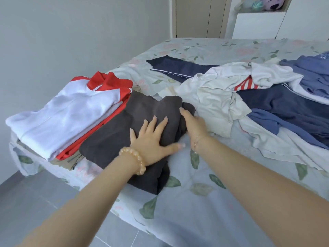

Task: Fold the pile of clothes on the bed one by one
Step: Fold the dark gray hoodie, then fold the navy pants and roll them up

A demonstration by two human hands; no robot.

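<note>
I am pressing my left hand point(153, 141) flat, fingers spread, on the dark folded garment point(124, 132) at the bed's point(195, 211) edge, while my right hand point(193, 122), fingers straight, is touching its right side

Blue garment point(315, 72) cropped at right edge

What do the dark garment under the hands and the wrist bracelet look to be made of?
Dark garment: soft matte knit, likely cotton; it shows no sheen and rounded folds. Bracelet on the left wrist: glossy, translucent amber-coloured beads, stone, glass or resin; cannot tell which.
</note>
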